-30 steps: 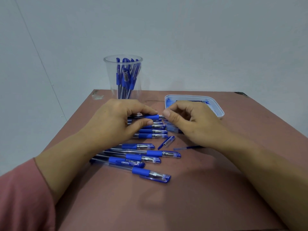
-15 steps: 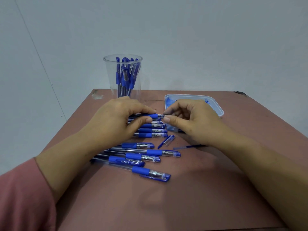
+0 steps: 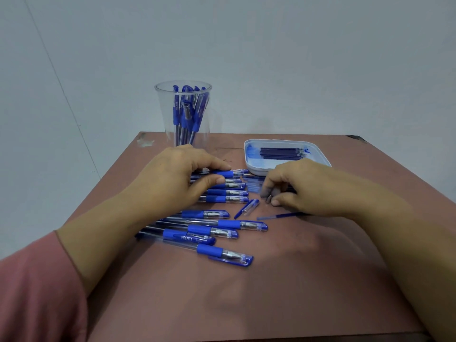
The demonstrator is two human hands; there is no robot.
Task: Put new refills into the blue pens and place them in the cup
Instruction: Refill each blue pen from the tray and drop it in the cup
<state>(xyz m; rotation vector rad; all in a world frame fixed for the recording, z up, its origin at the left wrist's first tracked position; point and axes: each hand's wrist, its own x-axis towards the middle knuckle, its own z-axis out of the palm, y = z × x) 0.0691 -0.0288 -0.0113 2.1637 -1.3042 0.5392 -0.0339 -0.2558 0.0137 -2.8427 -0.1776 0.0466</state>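
Working on a clear plastic pen with a blue rubber grip [image 3: 223,174], topmost of the row near the far middle of the tabletop [image 3: 283,292]. Looks light, stiff and slick along the clear barrel, so probably best taken by the rubber grip, not the skinny tip end. Got it pinched right there between thumb and forefinger of the left hand [image 3: 172,178], lying flat, tip pointing right. Got the right hand [image 3: 301,188] curled narrow just right of that tip, apart from it, nipping some small grey piece [image 3: 269,199], maybe the pen's nose cone, can't tell. Behind that hand, toward the far right corner: a white tray [image 3: 255,171] of dark blue refills [image 3: 281,153]. Behind the left hand, at the far edge: a clear plastic cup [image 3: 165,124], already holding pens.
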